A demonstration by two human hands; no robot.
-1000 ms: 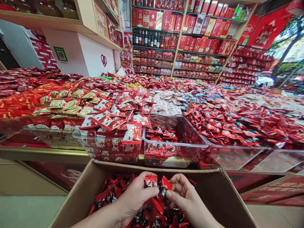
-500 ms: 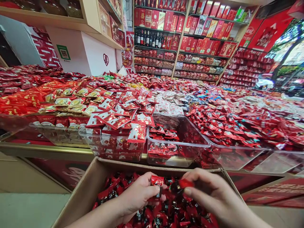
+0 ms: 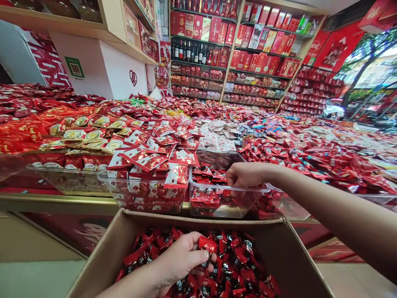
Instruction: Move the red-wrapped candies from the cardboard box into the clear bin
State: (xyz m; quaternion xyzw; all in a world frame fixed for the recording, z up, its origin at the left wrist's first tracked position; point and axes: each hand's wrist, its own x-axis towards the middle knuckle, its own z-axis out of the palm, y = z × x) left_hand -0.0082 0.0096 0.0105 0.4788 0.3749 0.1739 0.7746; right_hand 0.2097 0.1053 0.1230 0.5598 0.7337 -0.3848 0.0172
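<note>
Above open cardboard box [image 3: 297, 254], left hand [image 3: 184, 255] grasps small wrapped packet [image 3: 207, 243] between thumb and fingers. Glossy red crimped end shows on top; darker lower part, pale lettering, partly covered by thumb. Below, loose heap of similar red-and-black packets [image 3: 232, 267], shiny, lying at all angles. Right hand [image 3: 246, 174] at opening of clear plastic bin [image 3: 238, 208] on desk [image 3: 62, 199], fingers curled; cannot tell whether anything is gripped. Red packets [image 3: 204, 196] fill bin's left side.

Glossy wrappers [image 3: 229, 265]; smooth plastic bin [image 3: 240, 205]
</note>
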